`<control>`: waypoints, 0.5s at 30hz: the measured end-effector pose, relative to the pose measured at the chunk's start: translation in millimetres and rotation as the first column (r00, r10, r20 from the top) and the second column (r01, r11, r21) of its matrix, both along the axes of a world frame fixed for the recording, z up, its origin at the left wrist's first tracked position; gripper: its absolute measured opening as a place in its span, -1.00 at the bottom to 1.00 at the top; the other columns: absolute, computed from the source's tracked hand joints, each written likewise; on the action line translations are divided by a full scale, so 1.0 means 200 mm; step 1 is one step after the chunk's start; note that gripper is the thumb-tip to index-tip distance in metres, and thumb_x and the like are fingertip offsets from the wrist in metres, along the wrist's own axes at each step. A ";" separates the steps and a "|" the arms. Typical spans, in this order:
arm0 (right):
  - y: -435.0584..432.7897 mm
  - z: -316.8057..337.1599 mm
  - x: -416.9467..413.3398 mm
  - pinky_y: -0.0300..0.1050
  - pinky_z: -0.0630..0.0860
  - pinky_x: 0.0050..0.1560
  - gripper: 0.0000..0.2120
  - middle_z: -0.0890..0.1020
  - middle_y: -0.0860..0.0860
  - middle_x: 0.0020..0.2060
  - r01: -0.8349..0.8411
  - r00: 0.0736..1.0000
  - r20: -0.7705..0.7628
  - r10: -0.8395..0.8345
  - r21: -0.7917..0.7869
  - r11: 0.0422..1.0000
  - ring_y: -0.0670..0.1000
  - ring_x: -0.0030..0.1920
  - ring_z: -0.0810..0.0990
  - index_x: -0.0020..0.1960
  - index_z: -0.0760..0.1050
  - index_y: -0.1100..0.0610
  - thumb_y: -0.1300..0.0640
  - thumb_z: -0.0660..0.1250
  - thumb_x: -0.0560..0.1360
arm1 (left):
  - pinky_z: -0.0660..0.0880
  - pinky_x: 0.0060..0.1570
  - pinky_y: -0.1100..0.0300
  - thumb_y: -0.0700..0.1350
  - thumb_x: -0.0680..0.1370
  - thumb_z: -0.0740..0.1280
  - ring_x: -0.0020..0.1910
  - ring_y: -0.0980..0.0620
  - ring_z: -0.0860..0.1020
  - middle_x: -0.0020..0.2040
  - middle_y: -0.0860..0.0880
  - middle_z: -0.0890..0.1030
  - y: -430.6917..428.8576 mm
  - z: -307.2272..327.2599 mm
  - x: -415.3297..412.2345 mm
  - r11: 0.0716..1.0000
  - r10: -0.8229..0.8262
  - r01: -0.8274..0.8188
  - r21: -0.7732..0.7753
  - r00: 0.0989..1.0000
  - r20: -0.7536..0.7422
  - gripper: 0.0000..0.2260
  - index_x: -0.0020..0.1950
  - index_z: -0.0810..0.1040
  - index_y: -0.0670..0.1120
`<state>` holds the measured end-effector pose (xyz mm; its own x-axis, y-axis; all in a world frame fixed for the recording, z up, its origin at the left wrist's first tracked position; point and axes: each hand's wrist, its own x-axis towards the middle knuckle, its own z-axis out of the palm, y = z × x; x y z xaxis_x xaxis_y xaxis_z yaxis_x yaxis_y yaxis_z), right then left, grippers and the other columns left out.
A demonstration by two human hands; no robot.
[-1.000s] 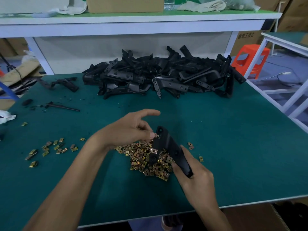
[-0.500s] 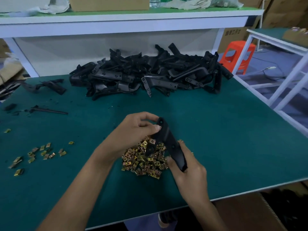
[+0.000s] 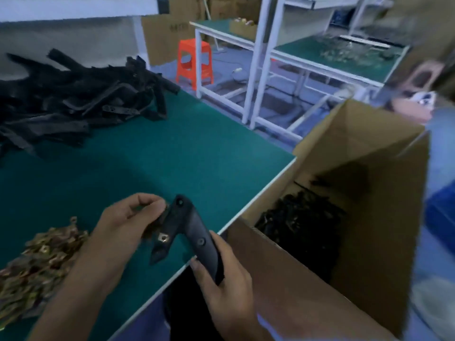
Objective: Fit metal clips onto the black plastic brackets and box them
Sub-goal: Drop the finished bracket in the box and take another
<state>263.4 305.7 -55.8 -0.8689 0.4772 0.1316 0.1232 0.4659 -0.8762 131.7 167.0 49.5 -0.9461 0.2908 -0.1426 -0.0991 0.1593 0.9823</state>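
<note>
**Bracket in both hands, box close on the right**

My right hand (image 3: 229, 281) wraps the lower end of the bracket (image 3: 194, 232), curled fully round it so the part is steady above the table (image 3: 197, 156) edge. My left hand (image 3: 123, 227) pinches the upper end between thumb and forefinger. Whether a clip sits under those fingers (image 3: 157, 206) I cannot tell through the blur. One metal clip (image 3: 163, 238) is seated on the lower tab. The clip pile (image 3: 41, 262) lies near my left wrist for easy reach. The cardboard box (image 3: 283, 279), holding finished brackets (image 3: 300, 217), stands just beside the table.
</note>
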 end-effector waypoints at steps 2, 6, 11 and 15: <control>0.06 0.00 0.08 -0.49 0.37 0.18 -0.44 0.42 -0.49 0.35 0.026 1.000 0.003 -0.026 -0.007 1.000 -0.41 0.34 0.40 0.49 0.23 -0.38 -0.39 0.27 0.54 | 0.44 -0.21 0.11 -0.18 0.57 0.41 -0.31 0.08 0.57 -0.29 -0.05 0.67 0.10 -0.01 0.03 0.996 -0.088 0.088 -0.009 0.996 -0.019 -0.91 -0.14 0.66 -0.11; 0.14 0.01 0.19 -0.30 0.44 0.27 -0.46 0.50 -0.38 0.34 0.106 0.994 0.002 -0.106 -0.040 0.994 -0.33 0.34 0.46 0.48 0.37 -0.22 -0.23 0.38 0.54 | 0.42 -0.23 0.15 -0.17 0.56 0.41 -0.30 0.13 0.57 -0.24 -0.04 0.69 0.17 -0.02 0.06 0.982 -0.188 0.188 -0.020 0.982 -0.013 -0.91 -0.12 0.68 -0.12; 0.13 0.04 0.22 -0.38 0.49 0.11 -0.47 0.57 -0.43 0.21 0.125 0.992 -0.013 -0.126 -0.055 0.991 -0.39 0.20 0.53 0.38 0.46 -0.30 -0.25 0.42 0.42 | 0.49 -0.23 0.22 -0.22 0.55 0.41 -0.27 0.09 0.60 -0.21 -0.06 0.72 0.05 -0.04 0.10 0.993 -0.047 0.042 -0.109 0.998 -0.047 -0.92 -0.16 0.62 -0.13; 0.04 0.09 0.16 -0.25 0.55 0.01 -0.53 0.57 -0.54 0.03 0.069 0.998 0.017 -0.068 -0.026 0.997 -0.35 0.04 0.57 0.18 0.41 -0.56 -0.28 0.42 0.31 | 0.53 -0.15 0.19 -0.10 0.54 0.44 -0.18 0.17 0.64 -0.16 0.09 0.70 -0.29 -0.14 0.14 0.943 0.138 -0.171 -0.286 0.982 -0.131 -0.95 -0.12 0.63 0.01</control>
